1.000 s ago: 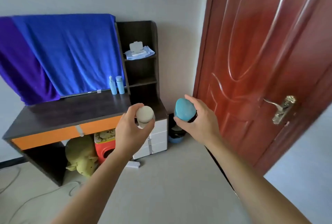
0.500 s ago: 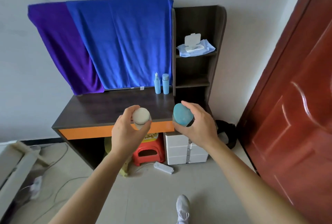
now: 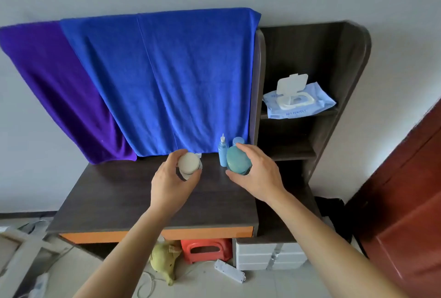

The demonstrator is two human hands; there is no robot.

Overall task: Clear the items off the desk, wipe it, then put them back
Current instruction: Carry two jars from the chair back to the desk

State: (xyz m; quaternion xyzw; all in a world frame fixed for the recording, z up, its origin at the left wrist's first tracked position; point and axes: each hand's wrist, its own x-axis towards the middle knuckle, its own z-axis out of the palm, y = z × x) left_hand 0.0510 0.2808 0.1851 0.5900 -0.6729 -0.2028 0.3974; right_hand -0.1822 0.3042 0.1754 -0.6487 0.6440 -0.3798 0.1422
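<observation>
left hand (image 3: pixel 170 184) grips cream jar (image 3: pixel 189 163) | right hand (image 3: pixel 256 173) grips teal jar (image 3: pixel 237 160)

- We see the desk (image 3: pixel 119 202) top as dark wood-grain board, matt and smooth.
- The blue towel (image 3: pixel 167 82) and the purple towel (image 3: pixel 59 82) are soft, napped cloth with no shine.
- The cream-lidded jar (image 3: pixel 189 162) looks like matt plastic, and the teal jar (image 3: pixel 237 161) like smooth plastic with a faint sheen.
- The pale blue bottle (image 3: pixel 222 154) is smooth plastic.
- We read the wipes pack (image 3: pixel 319 104) as shiny, creased plastic film with a hard white plastic lid.
- The red stool (image 3: pixel 205 247) is moulded plastic.
- The door (image 3: pixel 410 214) has a glossy red-brown finish.
</observation>
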